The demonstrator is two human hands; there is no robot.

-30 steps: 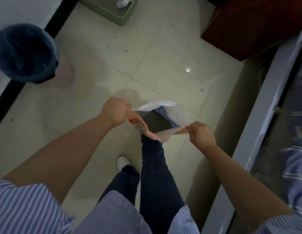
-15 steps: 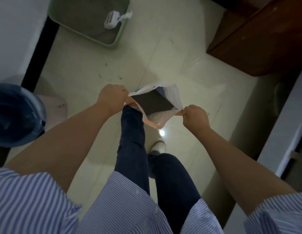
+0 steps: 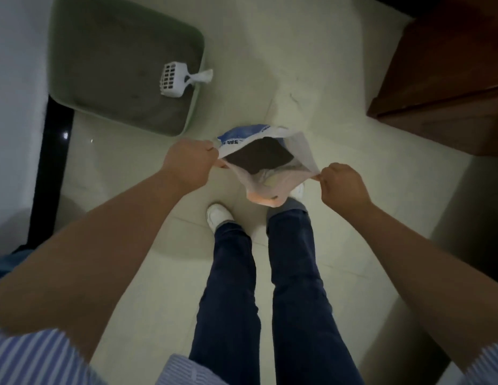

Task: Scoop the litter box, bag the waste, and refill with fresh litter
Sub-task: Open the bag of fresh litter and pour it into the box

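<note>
A white, blue and orange litter bag (image 3: pixel 302 151) hangs open-mouthed in front of my legs, dark litter showing inside. My left hand (image 3: pixel 188 162) grips its left edge and my right hand (image 3: pixel 342 184) pinches its right edge, holding the mouth apart. The pale green litter box (image 3: pixel 195 107) sits on the floor up and to the left, grey litter inside. A white slotted scoop (image 3: pixel 172 80) lies in the box, its handle resting over the right rim.
A dark wooden cabinet (image 3: pixel 448 79) stands at the upper right. A white wall with black skirting (image 3: pixel 51 168) runs down the left. My feet in white shoes (image 3: pixel 218 215) stand on the pale tiled floor just below the bag.
I have walked toward the litter box, which now fills the upper left. The blue-lined bin has slid out of view at the left. Both hands still hold the bag open.
</note>
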